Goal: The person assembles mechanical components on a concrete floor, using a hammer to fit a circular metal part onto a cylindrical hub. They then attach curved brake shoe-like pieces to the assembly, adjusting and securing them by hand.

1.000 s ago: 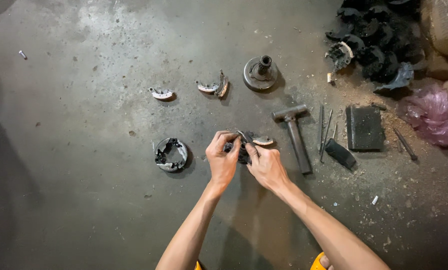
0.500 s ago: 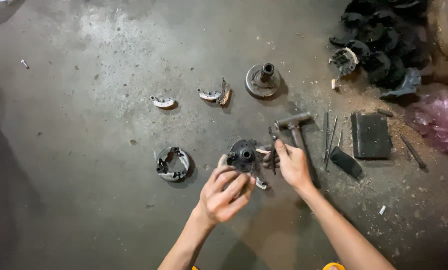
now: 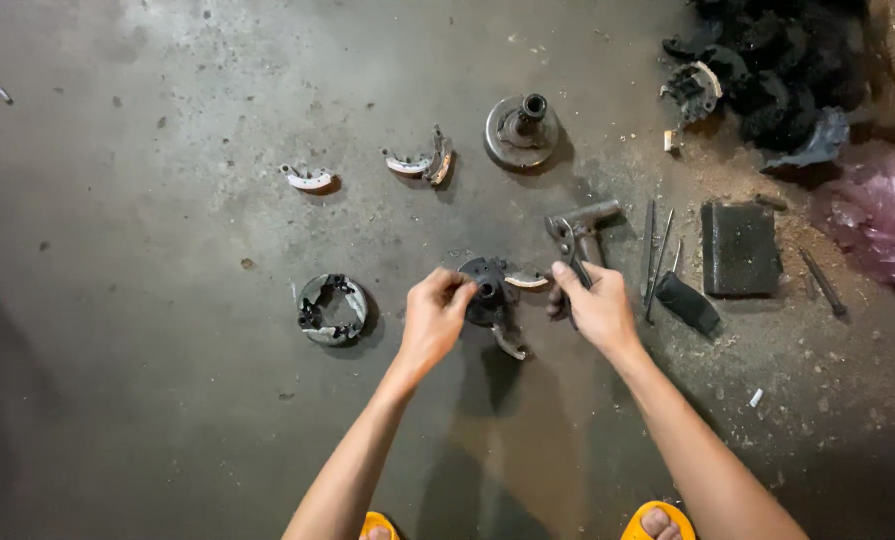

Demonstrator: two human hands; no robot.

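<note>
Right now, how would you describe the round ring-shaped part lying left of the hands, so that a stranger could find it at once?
Start at the grey concrete floor and find the left hand. Just left of it, apart from it, lies a metal ring with dark pieces inside. Unlike the curved shoes farther up, it is a full circle.

A: What's sitting on that grimy concrete floor (image 3: 147, 420)?

B: Ring-shaped part (image 3: 332, 308) just left of the fingers (image 3: 459, 290), curved shoes (image 3: 419, 163) beyond them, hammer (image 3: 582, 232) and dark block (image 3: 739, 248) to the right.

Right hand (image 3: 595, 308) hides the pliers' handles (image 3: 570, 262); both forearms run off the bottom edge
</note>
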